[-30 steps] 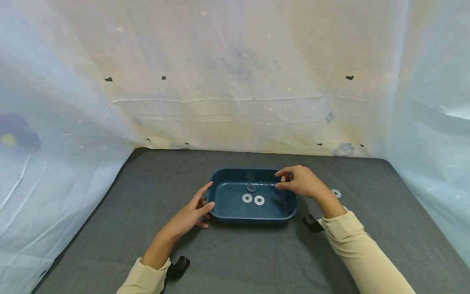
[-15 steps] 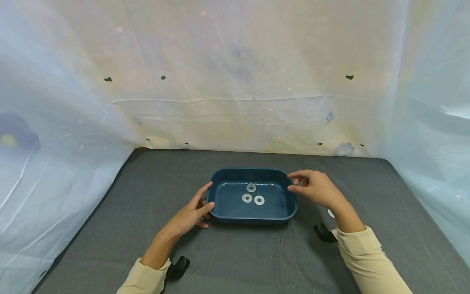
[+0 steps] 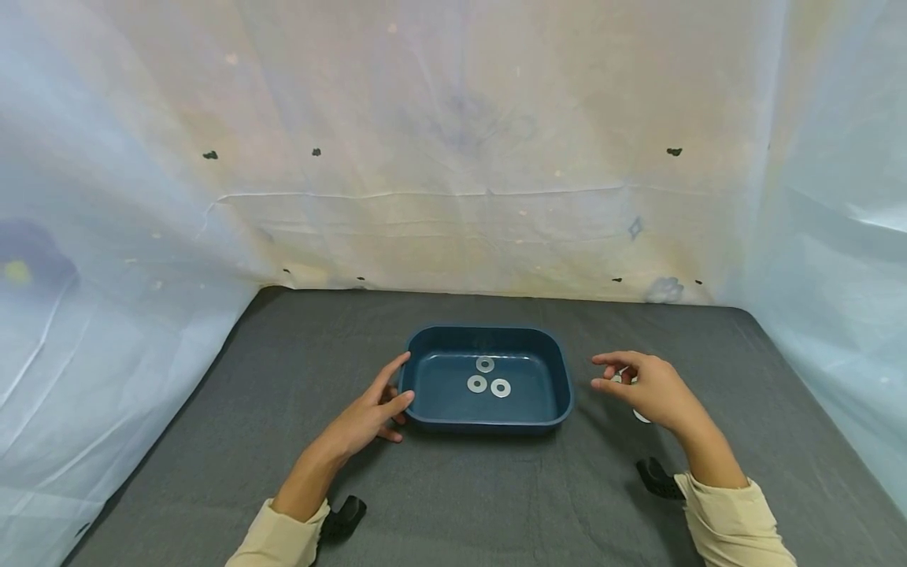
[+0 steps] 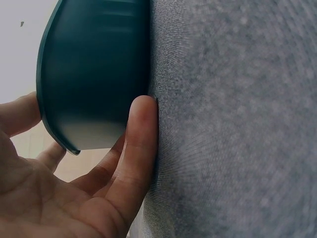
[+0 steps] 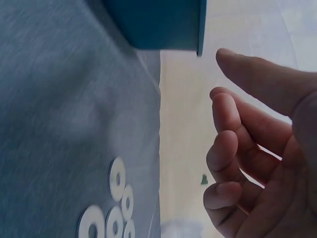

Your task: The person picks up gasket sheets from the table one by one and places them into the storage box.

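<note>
tray (image 3: 441,398): three washers (image 3: 471,385) inside | left hand (image 3: 367,417): fingers spread | right hand (image 3: 655,388): fingers loosely curled

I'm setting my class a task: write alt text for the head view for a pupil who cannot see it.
A blue tray holding three pale washers sits on a grey cloth, a person's left hand touching its left end. The right hand, holding nothing, is right of the tray, partly hiding more washers.

Blue tray (image 3: 527,370) and washers (image 5: 117,194) on grey cloth (image 3: 510,504)
</note>
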{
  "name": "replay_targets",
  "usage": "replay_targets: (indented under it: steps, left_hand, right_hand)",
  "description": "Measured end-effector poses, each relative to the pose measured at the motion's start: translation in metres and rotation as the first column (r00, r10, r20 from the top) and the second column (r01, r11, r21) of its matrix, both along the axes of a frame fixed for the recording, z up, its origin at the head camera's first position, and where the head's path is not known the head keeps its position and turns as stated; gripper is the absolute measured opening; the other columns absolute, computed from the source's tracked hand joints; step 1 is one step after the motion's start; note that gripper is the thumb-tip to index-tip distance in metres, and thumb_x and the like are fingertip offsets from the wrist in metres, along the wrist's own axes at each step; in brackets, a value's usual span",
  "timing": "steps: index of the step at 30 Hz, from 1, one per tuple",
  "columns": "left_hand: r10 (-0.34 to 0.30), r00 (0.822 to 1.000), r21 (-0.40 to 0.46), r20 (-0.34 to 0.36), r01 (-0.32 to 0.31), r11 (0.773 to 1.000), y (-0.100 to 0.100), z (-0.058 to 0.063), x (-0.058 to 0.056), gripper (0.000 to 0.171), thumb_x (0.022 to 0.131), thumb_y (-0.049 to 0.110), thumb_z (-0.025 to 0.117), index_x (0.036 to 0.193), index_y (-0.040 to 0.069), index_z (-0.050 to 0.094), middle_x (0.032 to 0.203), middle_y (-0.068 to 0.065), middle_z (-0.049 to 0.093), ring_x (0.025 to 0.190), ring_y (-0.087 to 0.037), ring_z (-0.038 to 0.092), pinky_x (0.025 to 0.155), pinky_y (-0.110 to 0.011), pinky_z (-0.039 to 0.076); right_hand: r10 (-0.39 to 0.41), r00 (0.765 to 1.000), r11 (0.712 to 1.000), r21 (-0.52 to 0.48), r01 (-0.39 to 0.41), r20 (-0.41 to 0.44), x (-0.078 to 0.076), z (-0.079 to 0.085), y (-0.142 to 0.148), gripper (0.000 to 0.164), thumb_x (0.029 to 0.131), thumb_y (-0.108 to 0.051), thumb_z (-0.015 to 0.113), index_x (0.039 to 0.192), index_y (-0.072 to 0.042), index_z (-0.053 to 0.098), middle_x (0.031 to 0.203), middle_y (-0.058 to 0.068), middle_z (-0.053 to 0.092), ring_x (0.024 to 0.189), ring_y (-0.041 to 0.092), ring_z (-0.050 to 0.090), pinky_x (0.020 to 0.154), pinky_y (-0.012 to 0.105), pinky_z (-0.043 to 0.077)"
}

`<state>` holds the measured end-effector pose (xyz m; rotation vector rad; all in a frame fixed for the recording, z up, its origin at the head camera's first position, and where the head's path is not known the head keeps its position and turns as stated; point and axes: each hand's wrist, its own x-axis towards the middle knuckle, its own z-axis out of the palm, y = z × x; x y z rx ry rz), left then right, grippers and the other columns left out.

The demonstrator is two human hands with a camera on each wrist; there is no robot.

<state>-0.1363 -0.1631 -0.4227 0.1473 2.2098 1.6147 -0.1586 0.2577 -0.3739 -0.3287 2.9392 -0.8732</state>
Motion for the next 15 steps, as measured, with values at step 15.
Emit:
replay_targets:
  steps: [15]
  left_hand:
    - [0.010,1.000,0.000,-0.007,-0.010,1.000,0.002,0.002,0.003,0.068,0.105,0.034,0.052,0.159,0.037,0.012,0.118,-0.013,0.042,0.096,-0.025,0.055,0.072,-0.039,0.056]
  right_hand:
    - [-0.043,0.999,0.999,0.032,0.042,0.019,0.012,-0.013,0.030,0.044,0.092,-0.035,0.072,0.127,-0.010,0.067,0.094,-0.003,0.064,0.069,0.004,0.049,0.055,0.024,0.039]
